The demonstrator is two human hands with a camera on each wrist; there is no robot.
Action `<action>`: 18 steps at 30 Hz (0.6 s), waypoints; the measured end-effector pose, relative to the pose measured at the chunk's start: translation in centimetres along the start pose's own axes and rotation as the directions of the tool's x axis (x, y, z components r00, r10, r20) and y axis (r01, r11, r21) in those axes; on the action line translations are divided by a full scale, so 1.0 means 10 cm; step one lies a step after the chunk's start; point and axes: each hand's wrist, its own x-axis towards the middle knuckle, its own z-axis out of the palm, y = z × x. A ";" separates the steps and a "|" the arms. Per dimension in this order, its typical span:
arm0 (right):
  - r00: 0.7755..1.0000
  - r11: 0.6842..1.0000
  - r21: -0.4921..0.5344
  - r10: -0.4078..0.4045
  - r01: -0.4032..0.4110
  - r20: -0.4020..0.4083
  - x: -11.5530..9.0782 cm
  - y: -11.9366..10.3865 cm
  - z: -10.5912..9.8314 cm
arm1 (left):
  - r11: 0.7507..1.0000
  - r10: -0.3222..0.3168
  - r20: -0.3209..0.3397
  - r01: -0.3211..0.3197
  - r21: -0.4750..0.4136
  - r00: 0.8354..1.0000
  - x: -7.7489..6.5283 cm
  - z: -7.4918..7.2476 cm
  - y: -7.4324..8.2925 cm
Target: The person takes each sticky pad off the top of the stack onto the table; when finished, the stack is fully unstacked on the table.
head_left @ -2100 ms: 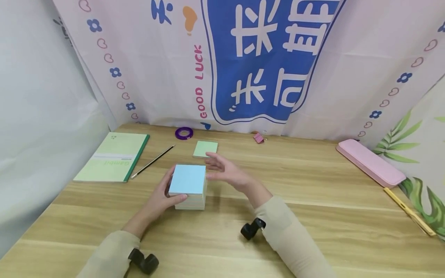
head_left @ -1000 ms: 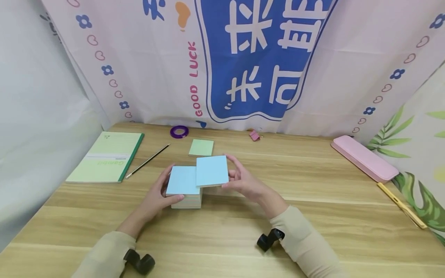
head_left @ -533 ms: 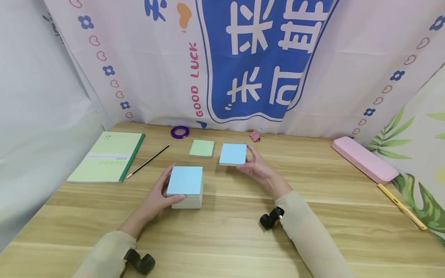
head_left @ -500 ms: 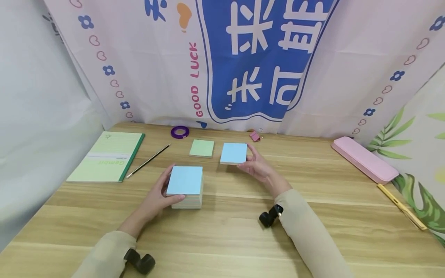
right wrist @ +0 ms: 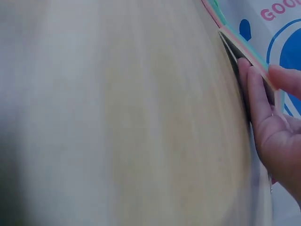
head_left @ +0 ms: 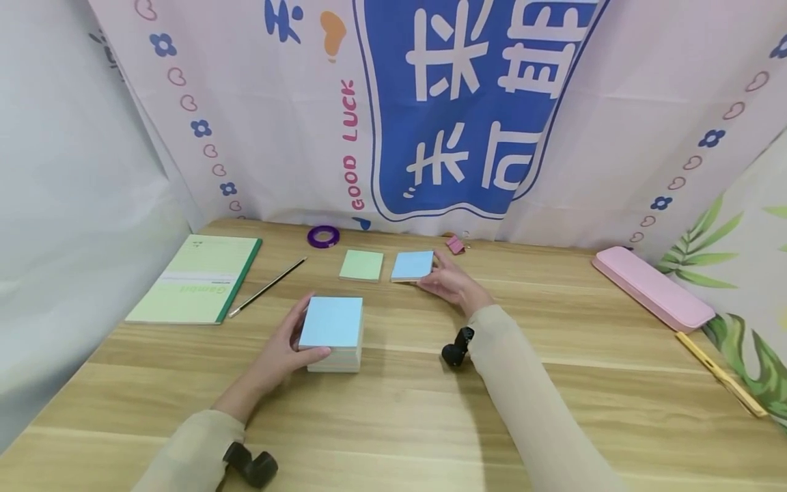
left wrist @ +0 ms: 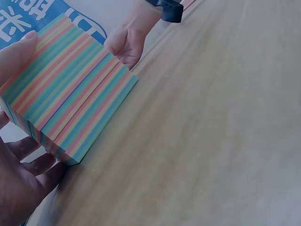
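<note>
Frame centre-left: blue-topped stack (head_left: 332, 322) gripped by left hand (head_left: 287, 346) | upper centre: thin blue pad (head_left: 412, 266) pinched, tilted, by right hand (head_left: 453, 281), near green pad (head_left: 361, 265)

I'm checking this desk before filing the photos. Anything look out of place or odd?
Nothing looks spilled or damaged. The cloth behind the table seems hung sideways, as its lettering is turned on its side. The notebook at left has its print upside down. The blue pad tilts, but the right hand holds it.
</note>
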 end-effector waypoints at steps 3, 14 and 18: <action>1.000 0.999 -0.042 0.003 -0.005 -0.029 0.03 -0.02 0.02 | 1.000 -0.004 0.000 0.004 -0.001 1.000 0.00 0.01 0.01; 1.000 0.963 -0.267 0.021 -0.026 -0.021 -0.16 -0.18 -0.04 | 1.000 -0.008 -0.006 0.008 0.014 1.000 -0.01 0.02 -0.01; 1.000 0.939 -0.343 -0.006 0.002 -0.012 -0.32 -0.26 -0.05 | 1.000 -0.005 -0.012 0.005 0.008 1.000 -0.01 0.01 0.00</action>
